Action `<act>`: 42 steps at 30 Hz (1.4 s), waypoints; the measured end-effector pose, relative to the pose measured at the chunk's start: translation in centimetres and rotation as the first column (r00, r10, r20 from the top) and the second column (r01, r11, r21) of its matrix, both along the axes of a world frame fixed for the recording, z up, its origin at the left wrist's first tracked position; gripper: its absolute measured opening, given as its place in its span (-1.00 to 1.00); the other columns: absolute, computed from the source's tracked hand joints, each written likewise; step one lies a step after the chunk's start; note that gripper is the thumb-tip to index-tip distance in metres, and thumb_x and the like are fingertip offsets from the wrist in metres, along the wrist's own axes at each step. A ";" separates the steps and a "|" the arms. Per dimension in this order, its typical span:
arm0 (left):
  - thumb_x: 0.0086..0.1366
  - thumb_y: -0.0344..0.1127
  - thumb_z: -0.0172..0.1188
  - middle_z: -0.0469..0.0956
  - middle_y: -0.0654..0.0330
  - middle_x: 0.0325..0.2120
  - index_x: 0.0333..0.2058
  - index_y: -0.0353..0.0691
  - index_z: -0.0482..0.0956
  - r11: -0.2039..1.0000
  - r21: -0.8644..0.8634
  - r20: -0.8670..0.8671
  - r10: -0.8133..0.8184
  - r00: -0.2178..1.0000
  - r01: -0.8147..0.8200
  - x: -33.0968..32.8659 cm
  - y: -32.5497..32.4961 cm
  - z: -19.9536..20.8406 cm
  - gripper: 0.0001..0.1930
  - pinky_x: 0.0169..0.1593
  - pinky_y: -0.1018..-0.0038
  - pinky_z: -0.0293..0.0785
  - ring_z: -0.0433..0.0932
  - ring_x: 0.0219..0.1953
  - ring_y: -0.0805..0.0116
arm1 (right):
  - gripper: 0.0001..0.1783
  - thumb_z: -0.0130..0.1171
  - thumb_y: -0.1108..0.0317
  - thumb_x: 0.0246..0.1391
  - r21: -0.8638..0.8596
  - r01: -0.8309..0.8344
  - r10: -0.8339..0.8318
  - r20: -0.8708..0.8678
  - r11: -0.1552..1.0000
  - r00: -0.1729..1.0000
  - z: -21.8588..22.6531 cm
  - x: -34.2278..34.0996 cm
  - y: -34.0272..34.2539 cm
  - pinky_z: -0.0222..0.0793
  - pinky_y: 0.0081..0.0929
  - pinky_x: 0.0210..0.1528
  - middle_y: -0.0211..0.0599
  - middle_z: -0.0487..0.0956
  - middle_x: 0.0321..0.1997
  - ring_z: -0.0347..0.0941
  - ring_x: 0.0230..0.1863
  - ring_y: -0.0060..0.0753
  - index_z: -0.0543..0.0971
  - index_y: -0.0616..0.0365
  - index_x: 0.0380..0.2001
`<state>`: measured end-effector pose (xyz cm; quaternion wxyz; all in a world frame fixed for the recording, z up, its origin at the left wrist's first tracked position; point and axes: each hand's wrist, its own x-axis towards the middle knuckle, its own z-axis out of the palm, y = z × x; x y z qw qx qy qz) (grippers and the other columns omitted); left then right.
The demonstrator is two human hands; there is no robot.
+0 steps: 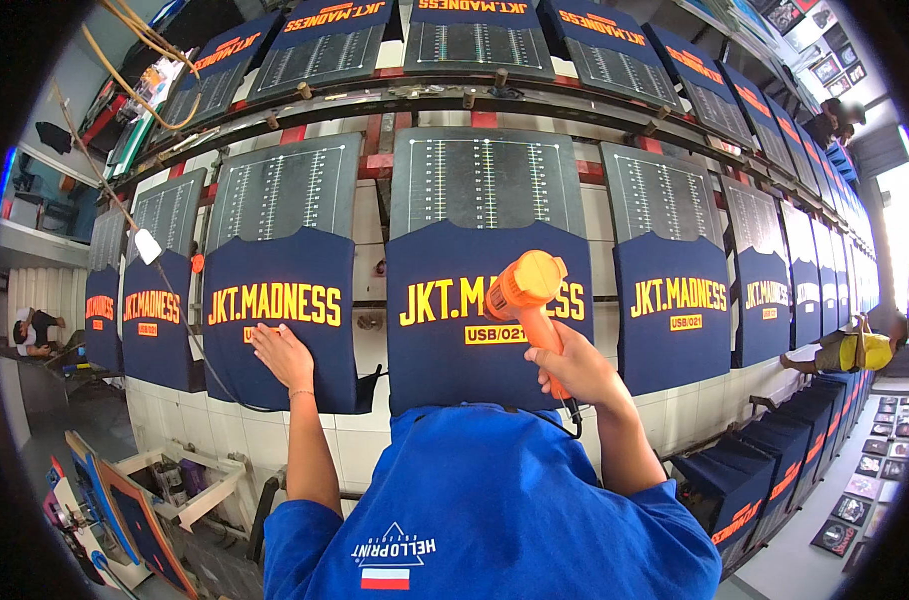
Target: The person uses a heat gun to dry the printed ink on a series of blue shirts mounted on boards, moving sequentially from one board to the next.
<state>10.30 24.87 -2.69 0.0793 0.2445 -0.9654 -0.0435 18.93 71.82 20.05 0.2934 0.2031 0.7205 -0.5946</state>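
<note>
A long row of flat dark printing boards (487,180) runs across the middle of the frame. Below them is a white tiled wall (245,440). Bright daylight (905,215) comes in at the right edge. A grey floor (815,565) shows at the lower right.

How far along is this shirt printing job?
Done, by the look of it: every navy shirt in the row already carries its orange print. In hand: the right hand aims an orange heat gun at the centre shirt, while the left hand lies flat on the neighbouring shirt. Left: which prints are already dried cannot be told.
</note>
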 end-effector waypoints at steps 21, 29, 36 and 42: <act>0.55 -0.06 -0.31 0.13 -0.22 0.37 0.32 -0.48 0.18 0.991 0.075 -0.106 0.119 0.987 -0.112 0.0 -2.6 0.3 -0.40 0.46 0.01 -0.08 0.04 0.43 -0.20 | -0.67 0.14 0.30 0.25 -0.035 0.055 -0.057 -0.071 0.998 0.996 -0.3 -0.5 0.6 0.46 -0.57 -0.49 -0.42 0.45 -0.46 0.47 -0.51 -0.61 0.38 0.31 -0.05; 0.54 -0.09 -0.29 0.15 -0.23 0.36 0.31 -0.49 0.18 0.995 0.076 -0.132 0.073 0.988 -0.064 0.9 -1.4 0.1 -0.41 0.45 -0.02 -0.06 0.06 0.42 -0.22 | -0.67 0.12 0.29 0.26 -0.016 0.083 -0.085 -0.168 0.996 0.982 -1.8 -3.4 0.5 0.43 -0.59 -0.53 -0.39 0.47 -0.50 0.45 -0.57 -0.61 0.39 0.31 -0.05; 0.54 -0.09 -0.27 0.14 -0.23 0.36 0.32 -0.48 0.17 0.998 0.069 -0.134 0.022 0.991 -0.013 2.0 0.1 0.2 -0.41 0.46 -0.01 -0.08 0.05 0.42 -0.23 | -0.68 0.13 0.28 0.27 -0.018 0.097 -0.099 -0.182 0.995 0.978 -1.4 -3.5 0.3 0.41 -0.60 -0.54 -0.40 0.48 -0.52 0.44 -0.58 -0.62 0.39 0.31 -0.07; 0.53 -0.10 -0.24 0.11 -0.22 0.38 0.34 -0.44 0.15 0.997 0.056 -0.114 -0.037 0.993 0.044 3.4 1.4 -0.2 -0.41 0.46 0.00 -0.09 0.03 0.43 -0.24 | -0.64 0.15 0.26 0.26 -0.008 0.036 -0.036 -0.070 0.999 0.997 -0.6 -2.1 0.2 0.41 -0.59 -0.54 -0.38 0.49 -0.51 0.44 -0.57 -0.60 0.38 0.31 -0.06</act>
